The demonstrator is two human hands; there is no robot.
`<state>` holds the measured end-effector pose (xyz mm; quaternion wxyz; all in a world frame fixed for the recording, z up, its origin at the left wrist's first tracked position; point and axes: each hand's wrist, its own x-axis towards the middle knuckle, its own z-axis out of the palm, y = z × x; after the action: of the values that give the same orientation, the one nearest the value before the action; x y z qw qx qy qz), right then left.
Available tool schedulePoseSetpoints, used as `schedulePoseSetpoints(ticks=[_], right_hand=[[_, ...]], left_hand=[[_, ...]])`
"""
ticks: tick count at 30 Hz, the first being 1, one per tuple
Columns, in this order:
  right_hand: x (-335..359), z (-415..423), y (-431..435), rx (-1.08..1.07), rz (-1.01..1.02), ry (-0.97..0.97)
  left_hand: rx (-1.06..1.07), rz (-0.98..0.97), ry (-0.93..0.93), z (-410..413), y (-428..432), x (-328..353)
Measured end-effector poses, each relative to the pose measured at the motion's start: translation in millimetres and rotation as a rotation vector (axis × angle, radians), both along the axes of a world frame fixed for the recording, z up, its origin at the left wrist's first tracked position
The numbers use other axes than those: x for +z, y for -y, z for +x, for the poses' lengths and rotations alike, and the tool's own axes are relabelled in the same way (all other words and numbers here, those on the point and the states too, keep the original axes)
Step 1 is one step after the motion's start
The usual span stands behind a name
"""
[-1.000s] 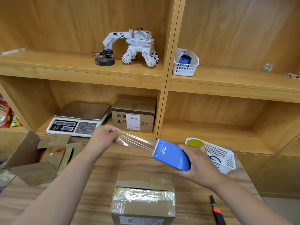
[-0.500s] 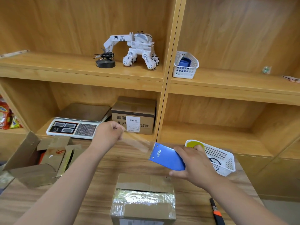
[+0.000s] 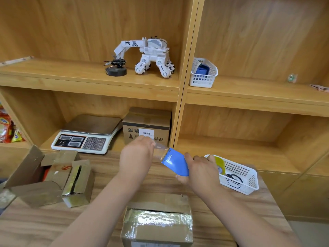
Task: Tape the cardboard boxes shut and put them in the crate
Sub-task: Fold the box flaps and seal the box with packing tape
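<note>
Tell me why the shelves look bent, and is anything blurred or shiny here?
Head view: the wide lens bows the shelf edges; the right hand and the white basket beside it look slightly motion-smeared; glare whitens the shiny tape across the cardboard box; the clear tape strip between the left hand and blue dispenser is nearly invisible.
</note>
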<state>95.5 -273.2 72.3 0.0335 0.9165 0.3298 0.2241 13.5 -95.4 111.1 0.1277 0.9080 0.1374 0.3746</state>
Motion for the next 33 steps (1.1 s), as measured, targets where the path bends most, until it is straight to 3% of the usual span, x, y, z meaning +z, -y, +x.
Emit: schedulePoseSetpoints(ticks=[4,11,17,26,33], right_hand=[[0,1,-12,-0.067,0.02,-0.002],[-13,21,-18,-0.124,-0.007,-0.133],[-57,47,12,-0.177,-0.077,-0.239],[-129,56,64,-0.244,-0.349,-0.465],[-154,49,83,-0.172,-0.289,-0.674]], left_hand=[[-0.026,0.264,0.028,-3,12,-6],[0.008,0.308,0.099,-9,15,-14],[0.039,0.052,0.143,-12,8,-13],[-0.004,-0.038,0.027,-12,7,-20],[0.022,-0.132,0.018,-9,14,-14]])
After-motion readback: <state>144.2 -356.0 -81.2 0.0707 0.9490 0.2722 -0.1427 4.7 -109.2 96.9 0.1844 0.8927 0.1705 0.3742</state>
